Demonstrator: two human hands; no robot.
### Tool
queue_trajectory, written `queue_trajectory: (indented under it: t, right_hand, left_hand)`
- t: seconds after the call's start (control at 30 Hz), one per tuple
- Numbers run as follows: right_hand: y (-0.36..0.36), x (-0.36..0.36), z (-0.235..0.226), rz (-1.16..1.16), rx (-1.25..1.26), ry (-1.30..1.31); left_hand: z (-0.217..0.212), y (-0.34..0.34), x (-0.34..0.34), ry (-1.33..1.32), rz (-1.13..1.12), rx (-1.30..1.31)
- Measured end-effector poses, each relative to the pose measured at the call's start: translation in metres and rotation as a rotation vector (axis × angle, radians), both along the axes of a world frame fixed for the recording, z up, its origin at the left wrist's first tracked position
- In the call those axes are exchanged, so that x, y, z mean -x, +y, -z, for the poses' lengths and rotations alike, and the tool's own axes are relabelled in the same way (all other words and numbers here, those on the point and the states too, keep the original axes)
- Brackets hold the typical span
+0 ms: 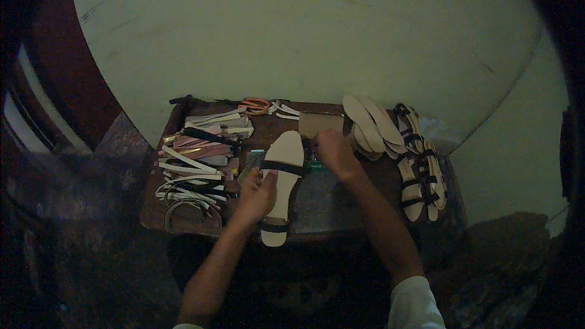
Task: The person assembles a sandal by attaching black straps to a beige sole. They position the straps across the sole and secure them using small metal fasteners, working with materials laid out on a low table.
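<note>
A beige sandal sole (282, 198) with a black strap (283, 168) across its front part and another black strap (274, 227) near the heel is held up over the table. My left hand (258, 194) grips it by its left edge, thumb on top. To the right of the toe end, my right hand (334, 151) is closed in front of a brown flat piece (322, 123). Whatever its fingers hold is hidden. Below that hand shows a small green item (315, 165), too dim to name.
Strips in white, pink and black (198, 158) lie in piles at the left of the dark wooden table (155, 212). Orange-handled scissors (256, 106) rest at the back. On the right are stacked beige soles (372, 125) and several strapped sandals (420, 186). A pale wall (317, 36) rises behind.
</note>
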State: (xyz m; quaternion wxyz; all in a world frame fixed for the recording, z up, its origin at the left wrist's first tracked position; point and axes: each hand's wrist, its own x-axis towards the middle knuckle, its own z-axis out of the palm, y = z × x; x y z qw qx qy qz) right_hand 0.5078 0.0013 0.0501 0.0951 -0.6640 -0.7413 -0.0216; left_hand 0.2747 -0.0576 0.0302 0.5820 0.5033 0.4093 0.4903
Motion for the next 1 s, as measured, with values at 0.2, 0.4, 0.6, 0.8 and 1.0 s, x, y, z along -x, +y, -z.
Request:
queue_trajectory:
  t: [0.2, 0.4, 0.6, 0.8, 1.0]
  right_hand:
    - [-0.020, 0.000, -0.008, -0.101, -0.298, 0.276]
    - [-0.079, 0.000, -0.022, -0.089, -0.280, 0.793]
    - [-0.130, 0.013, -0.047, 0.084, -0.183, 0.852]
    - [-0.143, 0.013, -0.040, 0.098, -0.025, 1.073]
    - [-0.140, 0.011, -0.020, -0.175, -0.124, 0.878]
  left_hand:
    - [0.002, -0.001, 0.002, 0.027, 0.073, 0.061]
    - [-0.032, -0.029, -0.001, 0.281, 0.146, 0.078]
    - [-0.010, -0.035, -0.008, 0.241, 0.292, 0.206]
    - [0.015, -0.029, -0.010, 0.285, 0.374, 0.123]
    - [-0.023, -0.035, -0.007, 0.449, 0.485, 0.204]
